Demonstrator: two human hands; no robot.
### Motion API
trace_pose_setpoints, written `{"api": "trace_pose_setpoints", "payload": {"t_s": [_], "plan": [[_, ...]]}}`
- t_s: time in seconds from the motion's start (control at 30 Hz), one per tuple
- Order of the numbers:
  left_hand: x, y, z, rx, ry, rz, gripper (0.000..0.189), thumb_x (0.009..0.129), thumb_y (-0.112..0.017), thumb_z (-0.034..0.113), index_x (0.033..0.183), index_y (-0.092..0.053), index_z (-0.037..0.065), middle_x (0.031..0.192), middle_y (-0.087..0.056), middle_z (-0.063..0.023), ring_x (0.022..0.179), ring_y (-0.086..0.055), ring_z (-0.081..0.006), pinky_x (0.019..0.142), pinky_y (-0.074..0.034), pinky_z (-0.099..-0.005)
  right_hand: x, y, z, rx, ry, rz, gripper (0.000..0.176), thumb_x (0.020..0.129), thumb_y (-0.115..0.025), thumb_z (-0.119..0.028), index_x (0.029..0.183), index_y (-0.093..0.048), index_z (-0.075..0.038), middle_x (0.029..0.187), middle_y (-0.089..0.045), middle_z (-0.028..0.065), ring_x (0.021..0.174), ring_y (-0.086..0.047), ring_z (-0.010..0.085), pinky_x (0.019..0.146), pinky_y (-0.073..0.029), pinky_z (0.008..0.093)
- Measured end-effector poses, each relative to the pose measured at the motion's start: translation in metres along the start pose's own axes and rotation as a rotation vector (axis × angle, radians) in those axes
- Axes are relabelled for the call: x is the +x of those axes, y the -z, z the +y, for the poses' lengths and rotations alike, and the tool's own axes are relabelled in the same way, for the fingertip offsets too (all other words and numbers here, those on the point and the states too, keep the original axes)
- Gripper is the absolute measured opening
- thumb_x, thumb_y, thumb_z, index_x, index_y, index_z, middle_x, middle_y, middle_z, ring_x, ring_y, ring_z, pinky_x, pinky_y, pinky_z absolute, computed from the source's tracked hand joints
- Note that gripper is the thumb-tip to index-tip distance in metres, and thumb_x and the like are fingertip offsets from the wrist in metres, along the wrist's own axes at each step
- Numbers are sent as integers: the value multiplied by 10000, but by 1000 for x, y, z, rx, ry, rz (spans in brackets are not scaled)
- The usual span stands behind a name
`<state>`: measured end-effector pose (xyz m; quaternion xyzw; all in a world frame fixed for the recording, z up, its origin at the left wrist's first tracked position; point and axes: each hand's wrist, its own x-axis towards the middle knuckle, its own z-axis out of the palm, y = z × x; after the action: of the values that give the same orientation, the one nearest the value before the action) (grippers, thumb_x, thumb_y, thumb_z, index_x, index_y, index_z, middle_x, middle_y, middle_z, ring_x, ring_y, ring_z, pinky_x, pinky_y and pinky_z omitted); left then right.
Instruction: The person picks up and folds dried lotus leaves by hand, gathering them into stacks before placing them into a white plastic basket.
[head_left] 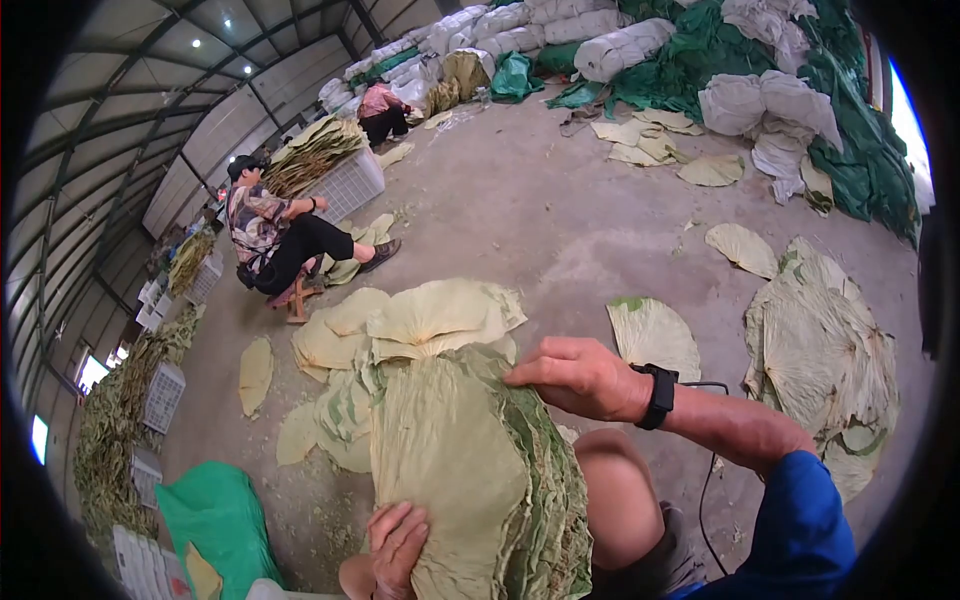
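A thick stack of large dried lotus leaves (450, 450), pale green with ragged, darker edges on its right side, rests on my lap. My left hand (397, 545) grips the stack's lower left edge, fingers curled over the top leaf. At the upper right edge my right hand (580, 378), with a black watch (657, 396) on the wrist, has its fingers pressed together on a leaf rim; the fingertips are partly hidden. Just beyond the stack, a flat pile of pale leaves (440, 315) lies on the floor.
A larger leaf pile (820, 350) lies to my right, near a single leaf (655, 338). A dark cable (706, 480) runs beside my leg. Green cloth (218, 520) is at lower left. A seated person (270, 225) works by a leaf-filled white crate (350, 185); another person sits farther back.
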<state>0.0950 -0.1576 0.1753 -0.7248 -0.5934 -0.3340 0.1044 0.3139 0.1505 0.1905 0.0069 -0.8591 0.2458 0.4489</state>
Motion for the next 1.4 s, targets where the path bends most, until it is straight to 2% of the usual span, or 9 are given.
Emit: {"api": "trace_pose_setpoints", "payload": {"t_s": [0.13,0.33,0.43,0.5,0.6,0.83,0.93,1.07,1.4], "plan": [[-19,-25,-19,-122,203,41,290,917,-660,159,1168,-674,14,1161,-703,-117,1146,-612,-277,1020,-438,-442,9,1,8,-18,-41,-79,281,870,-643,-21,1140,-635,-100,982,-630,117,906,-644,328,742,-537,403],[-2,-76,-29,-591,945,263,383,953,-668,268,1196,-653,-27,1141,-701,-77,1055,-628,-194,968,-469,-340,29,7,36,-268,50,15,178,814,-656,-95,986,-625,-64,955,-619,124,886,-605,338,804,-512,435],[34,-95,-31,-483,1239,130,333,919,-718,187,1157,-669,-41,1109,-692,-62,997,-625,-161,926,-487,-312,27,23,40,-432,15,-28,146,802,-657,-94,941,-637,-55,861,-629,103,877,-607,317,770,-508,422],[27,-135,-56,-966,1122,394,331,882,-743,90,1194,-660,22,1124,-673,-50,1009,-621,-160,924,-491,-316,18,35,50,-423,0,-23,140,799,-663,-93,933,-642,-54,865,-636,103,869,-605,312,772,-505,419],[43,-180,-65,-1302,978,483,422,848,-746,-1,1246,-618,55,1169,-651,-46,1042,-615,-162,942,-491,-327,5,47,55,-424,-38,8,129,797,-670,-89,919,-650,-52,866,-647,102,854,-600,304,774,-500,410],[65,-257,-59,-1662,1137,333,535,824,-786,36,1300,-545,78,1244,-591,-25,1152,-544,-172,1064,-405,-406,-5,74,68,-537,-117,-50,100,793,-663,-66,881,-620,-43,831,-633,107,839,-593,307,752,-495,415],[45,-289,-65,-1505,1278,150,588,830,-789,68,1341,-498,85,1236,-580,-23,1189,-506,-155,1068,-372,-468,-13,73,86,-587,-123,-85,86,806,-647,-88,874,-606,-55,831,-622,109,842,-593,317,729,-494,434],[-22,-303,-63,-1390,1693,232,738,843,-786,145,1450,-371,79,1281,-560,-78,1283,-460,-228,1076,-343,-523,-97,36,154,-649,-323,-395,65,832,-595,-131,874,-585,-82,822,-593,94,871,-579,314,769,-461,443],[-3,-206,-52,-1320,1386,414,545,927,-697,148,1394,-455,3,1361,-523,-153,1299,-492,-303,1090,-407,-494,-56,71,156,-783,-300,-260,60,816,-607,-109,863,-598,-74,842,-624,91,886,-591,308,785,-471,433]]}}
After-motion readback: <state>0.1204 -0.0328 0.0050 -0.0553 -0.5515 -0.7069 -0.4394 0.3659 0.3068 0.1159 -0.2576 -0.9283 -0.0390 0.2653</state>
